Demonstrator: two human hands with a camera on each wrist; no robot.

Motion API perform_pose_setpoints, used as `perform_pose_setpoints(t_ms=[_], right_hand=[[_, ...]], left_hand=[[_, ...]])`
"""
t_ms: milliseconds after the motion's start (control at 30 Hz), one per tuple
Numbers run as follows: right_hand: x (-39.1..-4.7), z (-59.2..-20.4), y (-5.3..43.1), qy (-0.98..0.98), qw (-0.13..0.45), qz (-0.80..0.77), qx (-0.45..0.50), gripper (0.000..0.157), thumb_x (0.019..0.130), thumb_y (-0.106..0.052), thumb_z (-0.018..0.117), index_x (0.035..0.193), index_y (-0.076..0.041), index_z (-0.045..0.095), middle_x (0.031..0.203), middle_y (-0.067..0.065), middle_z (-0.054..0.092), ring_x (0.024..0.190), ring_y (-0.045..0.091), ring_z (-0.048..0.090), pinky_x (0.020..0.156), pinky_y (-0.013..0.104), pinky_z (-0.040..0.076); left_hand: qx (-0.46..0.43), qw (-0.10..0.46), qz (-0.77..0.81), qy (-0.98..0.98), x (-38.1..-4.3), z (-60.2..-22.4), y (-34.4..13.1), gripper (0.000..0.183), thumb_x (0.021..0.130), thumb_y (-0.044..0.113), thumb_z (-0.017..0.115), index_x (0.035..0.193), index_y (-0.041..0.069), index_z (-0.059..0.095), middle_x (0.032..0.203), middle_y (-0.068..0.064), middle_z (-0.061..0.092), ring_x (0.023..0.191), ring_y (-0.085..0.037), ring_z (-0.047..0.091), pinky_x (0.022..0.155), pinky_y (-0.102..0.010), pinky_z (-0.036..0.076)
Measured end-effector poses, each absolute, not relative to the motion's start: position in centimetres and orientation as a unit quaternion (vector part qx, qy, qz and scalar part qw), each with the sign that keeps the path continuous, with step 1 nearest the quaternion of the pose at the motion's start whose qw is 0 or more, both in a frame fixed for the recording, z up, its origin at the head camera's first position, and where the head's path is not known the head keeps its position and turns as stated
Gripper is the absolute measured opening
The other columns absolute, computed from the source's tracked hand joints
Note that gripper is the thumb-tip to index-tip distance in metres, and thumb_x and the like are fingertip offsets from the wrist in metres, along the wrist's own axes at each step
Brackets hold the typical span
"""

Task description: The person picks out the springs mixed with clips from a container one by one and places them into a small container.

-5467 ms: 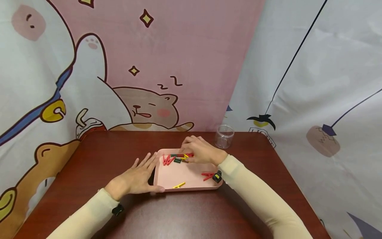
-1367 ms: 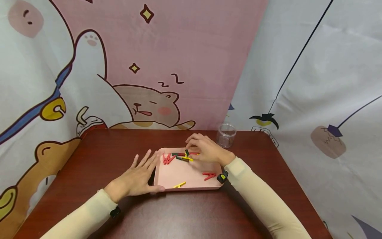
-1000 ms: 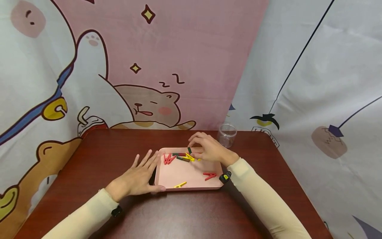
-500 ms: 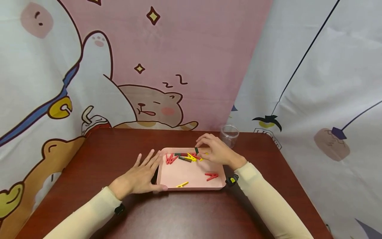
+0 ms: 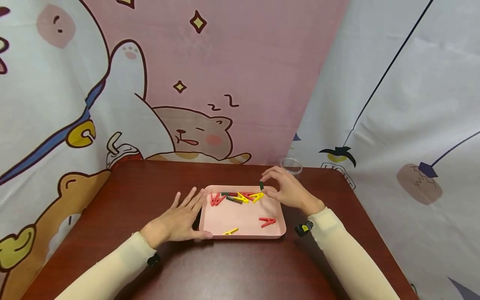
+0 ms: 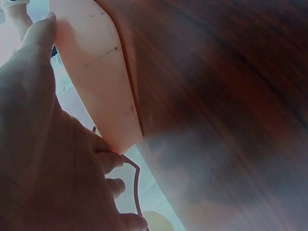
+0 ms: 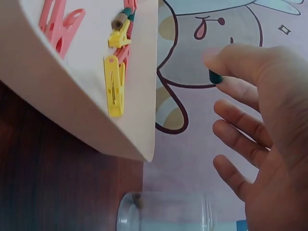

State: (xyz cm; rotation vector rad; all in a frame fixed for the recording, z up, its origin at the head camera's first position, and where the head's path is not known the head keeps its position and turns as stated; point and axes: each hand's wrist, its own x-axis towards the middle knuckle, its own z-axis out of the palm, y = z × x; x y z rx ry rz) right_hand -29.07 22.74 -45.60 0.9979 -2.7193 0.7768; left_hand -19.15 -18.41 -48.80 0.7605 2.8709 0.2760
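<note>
My right hand (image 5: 288,191) pinches a small dark green spring (image 5: 261,186) between thumb and index finger, above the far right corner of the pink tray (image 5: 240,223). In the right wrist view the green spring (image 7: 215,77) pokes out below the thumb, and the other fingers are spread apart. With fingers straight, my left hand (image 5: 176,221) rests along the tray's left side, thumb at the near corner. Inside the tray lie red clothespins (image 5: 216,199), yellow clothespins (image 7: 115,86), a dark spring (image 5: 234,200) and a green-and-red spring row (image 5: 229,194).
A clear jar (image 5: 291,166) stands behind my right hand, partly hidden by it; a small brownish thing (image 7: 138,200) shows inside. One red clothespin (image 5: 268,222) lies at the tray's right, a yellow one (image 5: 230,231) by its near wall. Patterned cloth hangs behind the brown table (image 5: 240,271).
My right hand has picked the green spring out of the pile and moved right with it, toward the jar, uncovering yellow and red clothespins. My left hand stays at the tray's left side.
</note>
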Motion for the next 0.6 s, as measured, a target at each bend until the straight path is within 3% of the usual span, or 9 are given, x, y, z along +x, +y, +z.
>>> perform_pose_setpoints(t_ms=[300, 600], right_hand=[[-29.4, -46.0, 23.8, -0.904, 0.086, 0.284, 0.308, 0.031, 0.1, -0.018, 0.094, 0.128, -0.012, 0.081, 0.143, 0.01, 0.075, 0.132, 0.036, 0.073, 0.11, 0.058, 0.068], [-30.2, -46.2, 25.1, -0.912, 0.094, 0.285, 0.279, 0.033, 0.099, -0.019, 0.096, 0.128, -0.011, 0.082, 0.142, 0.01, 0.075, 0.131, 0.035, 0.073, 0.114, 0.06, 0.064]], left_hand=[[0.25, 0.08, 0.096, 0.96, -19.3, -48.9, -18.5, 0.138, 0.094, 0.096, 0.065, 0.187, 0.004, 0.02, 0.197, -0.018, 0.015, 0.185, -0.047, 0.01, 0.141, -0.085, 0.013], [0.248, 0.083, 0.095, 0.96, -19.2, -48.8, -18.4, 0.138, 0.095, 0.097, 0.064, 0.187, 0.004, 0.019, 0.197, -0.018, 0.014, 0.185, -0.047, 0.011, 0.141, -0.084, 0.013]])
